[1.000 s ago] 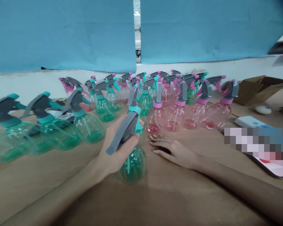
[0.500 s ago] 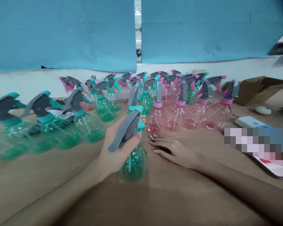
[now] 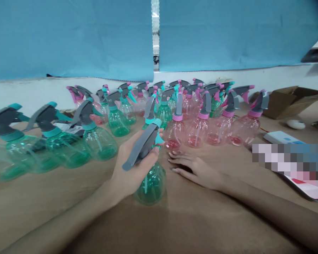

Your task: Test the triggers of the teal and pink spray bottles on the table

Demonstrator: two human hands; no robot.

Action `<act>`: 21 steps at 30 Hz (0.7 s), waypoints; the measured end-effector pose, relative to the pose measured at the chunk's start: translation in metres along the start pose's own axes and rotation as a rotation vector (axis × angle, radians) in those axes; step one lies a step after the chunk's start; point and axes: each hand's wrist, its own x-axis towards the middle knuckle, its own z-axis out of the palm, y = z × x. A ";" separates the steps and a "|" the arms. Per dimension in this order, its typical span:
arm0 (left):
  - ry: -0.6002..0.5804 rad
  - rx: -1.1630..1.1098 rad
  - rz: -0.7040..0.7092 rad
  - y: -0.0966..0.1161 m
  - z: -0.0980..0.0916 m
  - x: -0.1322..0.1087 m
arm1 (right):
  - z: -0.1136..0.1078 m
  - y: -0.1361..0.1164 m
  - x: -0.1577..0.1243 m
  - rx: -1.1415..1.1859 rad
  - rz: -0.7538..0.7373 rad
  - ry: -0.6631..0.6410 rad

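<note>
So, only the head camera to go on, and it looks down over a brown table crowded with spray bottles.

The left hand is wrapped around the neck of a green spray bottle, fingers curled shut just under its grey spray head, thumb on the near side. The bottle stands with its base on the table, front and centre, and it's leaning a bit toward the person. My guess is that gripping it at the neck is what steadies it, since the round belly looks too wide and slick to hold in one hand.

The right hand lies just to the right of that bottle, palm down on the table with the fingers stretched out and loosely apart. It holds nothing, and it's near the bottle without touching it. It reads as a resting or bracing hand to me.

Behind the held bottle and to its right is a row of pink bottles, all upright. Behind it and off to its left is a bunch of green bottles, the nearest ones blurry. They look grouped by colour, more or less.

Far right of the held bottle sit an open cardboard box and a small white oval thing; I can't tell what it is. A blue curtain hangs well behind everything.
</note>
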 end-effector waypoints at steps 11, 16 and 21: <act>0.014 -0.018 0.027 0.001 0.002 0.000 | 0.001 0.000 0.000 -0.003 -0.010 0.011; 0.035 0.011 0.048 0.004 0.002 0.000 | 0.001 0.000 0.000 -0.027 -0.005 -0.002; 0.045 0.003 0.063 0.002 0.002 0.000 | 0.002 0.000 0.000 -0.035 -0.011 0.006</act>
